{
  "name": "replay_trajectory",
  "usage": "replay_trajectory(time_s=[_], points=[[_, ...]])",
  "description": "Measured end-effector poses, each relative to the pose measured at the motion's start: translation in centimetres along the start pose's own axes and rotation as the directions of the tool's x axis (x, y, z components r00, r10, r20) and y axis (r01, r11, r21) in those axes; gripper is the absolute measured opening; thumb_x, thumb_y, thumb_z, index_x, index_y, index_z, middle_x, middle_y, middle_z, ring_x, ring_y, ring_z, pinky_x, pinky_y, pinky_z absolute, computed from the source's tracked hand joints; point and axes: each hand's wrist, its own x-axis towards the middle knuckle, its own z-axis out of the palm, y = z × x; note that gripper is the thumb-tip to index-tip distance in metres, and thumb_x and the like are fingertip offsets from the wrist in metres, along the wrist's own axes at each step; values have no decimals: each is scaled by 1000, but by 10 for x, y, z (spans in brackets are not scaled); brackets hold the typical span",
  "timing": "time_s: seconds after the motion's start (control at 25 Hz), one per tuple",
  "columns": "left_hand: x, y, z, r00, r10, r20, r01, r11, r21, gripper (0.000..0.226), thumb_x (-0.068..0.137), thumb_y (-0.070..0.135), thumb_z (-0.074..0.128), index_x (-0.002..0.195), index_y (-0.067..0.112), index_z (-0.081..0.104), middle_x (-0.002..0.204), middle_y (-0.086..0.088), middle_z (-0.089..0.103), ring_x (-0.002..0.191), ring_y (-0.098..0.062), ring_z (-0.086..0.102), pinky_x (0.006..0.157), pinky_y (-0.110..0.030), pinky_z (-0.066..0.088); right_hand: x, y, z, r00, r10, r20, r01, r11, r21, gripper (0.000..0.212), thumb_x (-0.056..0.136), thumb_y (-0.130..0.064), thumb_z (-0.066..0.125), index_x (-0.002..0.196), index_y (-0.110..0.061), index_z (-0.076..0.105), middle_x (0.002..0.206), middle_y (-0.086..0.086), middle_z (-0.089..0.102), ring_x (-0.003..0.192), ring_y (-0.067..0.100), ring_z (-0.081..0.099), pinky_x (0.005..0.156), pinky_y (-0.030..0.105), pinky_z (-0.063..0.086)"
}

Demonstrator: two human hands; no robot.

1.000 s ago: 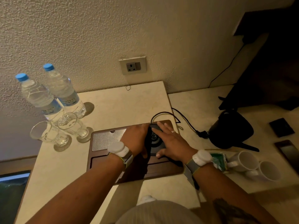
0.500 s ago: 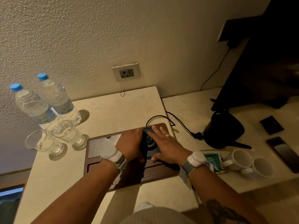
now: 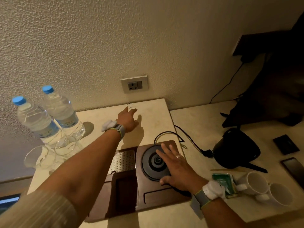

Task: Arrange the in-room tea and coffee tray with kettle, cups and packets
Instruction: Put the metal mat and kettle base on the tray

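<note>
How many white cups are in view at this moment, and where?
2. Both lie tipped on their sides on the counter at the lower right, off the tray: one cup beside the green packet, the other cup just right of it. None looks hidden.

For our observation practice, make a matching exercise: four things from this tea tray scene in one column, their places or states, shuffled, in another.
Things:
1. kettle base
2. kettle
3. water bottles
4. right hand

Places or states:
A. by the wall, blue caps on
B. resting flat on the kettle base
C. set in the wooden tray
D. on the counter, right of the tray

Pairs: 1-C, 2-D, 3-A, 4-B
</note>
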Motion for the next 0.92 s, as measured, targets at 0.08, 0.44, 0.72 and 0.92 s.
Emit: replay_trajectory(time_s=[0.08, 0.44, 0.72, 0.92], points=[[26, 4, 3, 1000, -17, -5, 17, 1000, 7, 63, 104, 35, 59, 161, 20, 37, 169, -19, 27, 155, -39, 26, 125, -44, 23, -1, -1, 1, 1000, 0, -1, 0, 1000, 3, 118, 78, -55, 79, 161, -52, -5, 164, -30, -31, 155, 9, -28, 129, 48, 7], [68, 23, 27, 981, -190, -34, 192, 981, 42, 63, 96, 52, 62, 141, 8, 53, 147, -9, 47, 134, -37, 42, 108, -51, 41, 1, -1, -6, 997, 52, 48, -54, 998, 28, 119, 78, -55, 78, 159, -56, -9, 159, -35, -35, 153, 7, -34, 128, 46, 0], [-22, -19, 50, 990, -1, -144, -7, 999, -54, 43, 94, 39, 60, 134, 22, 60, 139, -3, 56, 125, -31, 54, 99, -46, 44, 9, -6, -8, 992, 83, 98, -78, 995, -54, 118, 67, -72, 71, 153, -66, -9, 155, -40, -38, 153, 6, -33, 129, 51, 5], [6, -7, 17, 951, -129, -283, 18, 932, -363, 31, 94, 36, 64, 124, 29, 66, 120, -1, 71, 111, -27, 67, 87, -37, 51, 10, -16, -4, 992, 92, 83, -85, 992, -92, 120, 60, -80, 69, 146, -71, -15, 154, -39, -40, 152, 11, -35, 127, 52, 8]])
